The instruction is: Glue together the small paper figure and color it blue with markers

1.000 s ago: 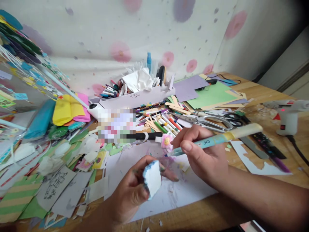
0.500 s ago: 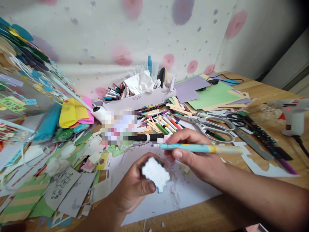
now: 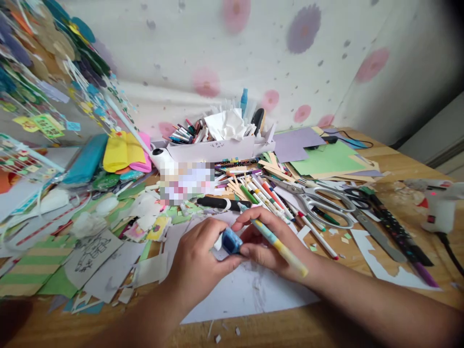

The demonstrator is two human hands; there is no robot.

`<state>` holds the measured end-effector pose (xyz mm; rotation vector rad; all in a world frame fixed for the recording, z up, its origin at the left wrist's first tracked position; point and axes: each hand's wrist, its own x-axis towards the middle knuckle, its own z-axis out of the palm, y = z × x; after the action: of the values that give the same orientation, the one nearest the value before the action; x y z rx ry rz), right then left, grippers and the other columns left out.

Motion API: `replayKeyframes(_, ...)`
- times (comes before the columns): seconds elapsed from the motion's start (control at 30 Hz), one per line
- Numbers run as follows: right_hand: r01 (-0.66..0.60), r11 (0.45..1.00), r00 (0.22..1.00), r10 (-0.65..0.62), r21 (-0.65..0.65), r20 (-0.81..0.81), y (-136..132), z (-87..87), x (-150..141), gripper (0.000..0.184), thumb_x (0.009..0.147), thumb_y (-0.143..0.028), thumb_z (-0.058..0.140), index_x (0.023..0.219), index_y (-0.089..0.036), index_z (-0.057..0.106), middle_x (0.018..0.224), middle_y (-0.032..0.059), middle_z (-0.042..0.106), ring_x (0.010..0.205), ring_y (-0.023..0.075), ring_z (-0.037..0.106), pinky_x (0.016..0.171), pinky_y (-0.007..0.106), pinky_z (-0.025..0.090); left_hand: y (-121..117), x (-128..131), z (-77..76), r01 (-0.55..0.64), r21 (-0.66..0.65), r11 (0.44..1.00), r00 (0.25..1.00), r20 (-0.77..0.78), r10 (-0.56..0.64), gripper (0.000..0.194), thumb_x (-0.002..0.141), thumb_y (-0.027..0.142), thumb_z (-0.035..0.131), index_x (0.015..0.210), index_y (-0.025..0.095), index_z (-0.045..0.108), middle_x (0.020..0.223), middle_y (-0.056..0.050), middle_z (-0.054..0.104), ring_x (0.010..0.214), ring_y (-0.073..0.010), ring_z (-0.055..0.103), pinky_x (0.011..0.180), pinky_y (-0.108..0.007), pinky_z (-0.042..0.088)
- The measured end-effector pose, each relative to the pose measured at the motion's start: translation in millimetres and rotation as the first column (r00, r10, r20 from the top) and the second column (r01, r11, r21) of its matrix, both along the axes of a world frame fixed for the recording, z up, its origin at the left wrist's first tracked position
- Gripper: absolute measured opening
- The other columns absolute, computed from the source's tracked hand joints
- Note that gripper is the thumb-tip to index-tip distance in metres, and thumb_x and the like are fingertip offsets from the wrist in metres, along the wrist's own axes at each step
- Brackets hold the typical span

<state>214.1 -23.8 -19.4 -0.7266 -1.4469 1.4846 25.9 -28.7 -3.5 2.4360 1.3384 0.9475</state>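
My left hand [image 3: 201, 253] is closed on a small piece [image 3: 231, 241] with a blue-coloured face and a white edge, held above the white sheet [image 3: 232, 299]. What it is made of I cannot make out. Tucked in my right hand [image 3: 266, 239] is a blue-and-yellow marker [image 3: 279, 246], slanting down to the right across the fingers. Its tip end points up and to the left, away from the piece. The right thumb and a finger also touch the right side of the piece.
Large scissors [image 3: 326, 203] and several markers [image 3: 264, 193] lie behind my right hand. A white glue gun [image 3: 437, 203] with a red light stands at the far right. Paper scraps [image 3: 105, 251] spread over the left. A white box [image 3: 224, 149] of pens stands at the back.
The piece has turned from its white face to its blue one. My right hand has come left and down to touch it, and the marker has tipped from level to slanting.
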Motion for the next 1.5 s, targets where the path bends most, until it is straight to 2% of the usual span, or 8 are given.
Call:
replayKeyframes(0.13, -0.012, 0.991, 0.984, -0.012, -0.133, -0.179, 3, -8.4, -4, 0.025, 0.079, -0.013, 0.070, 0.098, -0.022, 0.057, 0.088, -0.0020, 0.060, 0.070, 0.0085, 0.059, 0.062, 0.021, 0.047, 1, -1, 0.0, -0.007, 0.044, 0.999, 1.000, -0.024, 0.008, 0.032, 0.066, 0.020, 0.080, 0.088, 0.020, 0.057, 0.077, 0.000, 0.063, 0.072, -0.0209, 0.060, 0.061, -0.031, 0.045)
replayKeyframes(0.4, -0.002, 0.984, 0.971, -0.041, -0.180, -0.237, 9, -18.8, -2, 0.024, 0.080, -0.014, 0.069, 0.099, -0.024, 0.058, 0.086, -0.0028, 0.060, 0.072, 0.0094, 0.060, 0.063, 0.021, 0.048, 2, -2, 4.1, 0.020, -0.057, 0.998, 0.997, 0.079, -0.015, 0.057, 0.066, 0.028, 0.082, 0.116, 0.024, 0.055, 0.104, -0.004, 0.068, 0.093, -0.0239, 0.063, 0.079, -0.037, 0.050)
replayKeyframes(0.53, -0.001, 0.982, 0.972, -0.043, -0.188, -0.231, 12, -19.9, -2, 0.023, 0.079, -0.014, 0.070, 0.096, -0.023, 0.058, 0.083, -0.0029, 0.060, 0.070, 0.0097, 0.059, 0.063, 0.022, 0.047, 8, -5, 4.3, -0.012, -0.167, 0.986, 0.970, 0.239, 0.052, 0.015, 0.081, 0.023, 0.065, 0.096, 0.023, 0.062, 0.087, 0.000, 0.066, 0.076, -0.0169, 0.058, 0.070, -0.030, 0.045)
replayKeyframes(0.6, -0.010, 0.982, 0.973, -0.035, -0.190, -0.228, 11, -18.9, -3, 0.023, 0.078, -0.016, 0.071, 0.094, -0.022, 0.057, 0.082, -0.0030, 0.059, 0.068, 0.0102, 0.058, 0.062, 0.024, 0.047, 12, -5, 2.6, 0.006, -0.298, 0.955, 0.938, 0.331, 0.097, 0.006, 0.084, 0.024, 0.058, 0.081, 0.021, 0.061, 0.073, 0.002, 0.060, 0.066, -0.0142, 0.052, 0.062, -0.027, 0.041)
replayKeyframes(0.73, -0.015, 0.982, 0.976, -0.026, -0.186, -0.216, 8, -18.0, -3, 0.025, 0.077, -0.019, 0.072, 0.096, -0.022, 0.057, 0.085, -0.0020, 0.058, 0.069, 0.0117, 0.058, 0.063, 0.026, 0.047, 17, -4, 0.5, 0.135, -0.528, 0.838, 0.829, 0.524, 0.196, 0.019, 0.085, 0.033, 0.057, 0.072, 0.019, 0.056, 0.063, 0.004, 0.050, 0.057, -0.0110, 0.044, 0.052, -0.023, 0.035)
replayKeyframes(0.97, -0.015, 0.986, 0.985, -0.014, -0.167, -0.172, 8, -19.0, -1, 0.023, 0.080, -0.020, 0.070, 0.097, -0.024, 0.056, 0.087, -0.0013, 0.057, 0.072, 0.0127, 0.058, 0.065, 0.027, 0.048, 20, 0, 4.7, 0.171, -0.604, 0.779, 0.760, 0.584, 0.286, 0.018, 0.083, 0.035, 0.056, 0.075, 0.019, 0.055, 0.056, 0.007, 0.043, 0.047, -0.0085, 0.034, 0.045, -0.021, 0.027)
replayKeyframes(1.23, -0.019, 0.994, 1.000, 0.019, -0.105, -0.005, 7, -7.4, 5, 0.025, 0.076, -0.022, 0.074, 0.096, -0.022, 0.059, 0.080, -0.0016, 0.060, 0.067, 0.0125, 0.058, 0.061, 0.026, 0.047, 19, -4, 7.0, 0.159, -0.602, 0.782, 0.814, 0.528, 0.241, 0.021, 0.082, 0.035, 0.054, 0.068, 0.020, 0.049, 0.059, 0.007, 0.041, 0.051, -0.0091, 0.036, 0.047, -0.022, 0.029)
replayKeyframes(1.5, 0.119, 0.992, 0.990, -0.114, -0.048, 0.088, 20, -10.1, 27, 0.038, 0.090, -0.049, 0.058, 0.114, -0.021, 0.069, 0.080, 0.0036, 0.066, 0.072, 0.0164, 0.061, 0.065, 0.031, 0.049, 20, -5, -13.4, 0.192, -0.749, 0.634, 0.958, 0.283, 0.045, 0.014, 0.077, 0.027, 0.057, 0.066, 0.019, 0.057, 0.053, 0.006, 0.047, 0.047, -0.0107, 0.042, 0.046, -0.022, 0.032)
